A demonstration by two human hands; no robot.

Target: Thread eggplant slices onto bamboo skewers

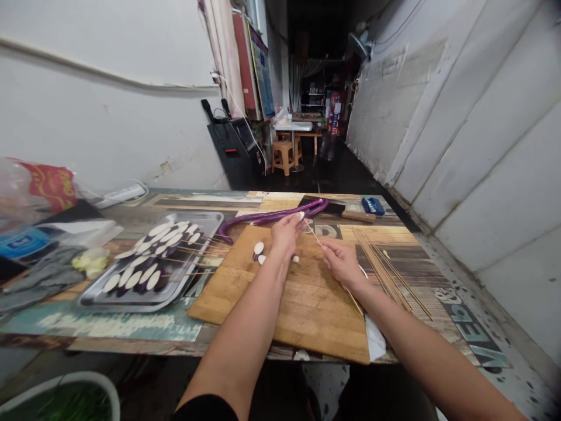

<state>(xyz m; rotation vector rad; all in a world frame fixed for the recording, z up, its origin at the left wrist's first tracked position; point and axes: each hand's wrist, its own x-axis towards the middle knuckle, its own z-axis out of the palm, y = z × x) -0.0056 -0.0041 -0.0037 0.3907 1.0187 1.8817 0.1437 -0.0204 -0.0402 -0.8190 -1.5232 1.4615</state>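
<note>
My left hand [287,233] pinches a white eggplant slice [301,216] over the far side of a wooden cutting board [307,304]. A thin bamboo skewer [313,233] is gripped in my right hand [342,262], its tip pointing at that slice. Two more eggplant slices [258,251] lie on the board just left of my left hand. Long purple eggplants [272,217] rest behind the board. A metal tray [205,225] at the left holds several skewers of sliced eggplant [153,251].
Loose bamboo skewers [385,263] lie on the table right of the board. A cleaver [350,214] and a blue object [373,205] sit at the back. Bags and cloths [48,245] crowd the left end. A bowl of greens [65,400] is below the table edge.
</note>
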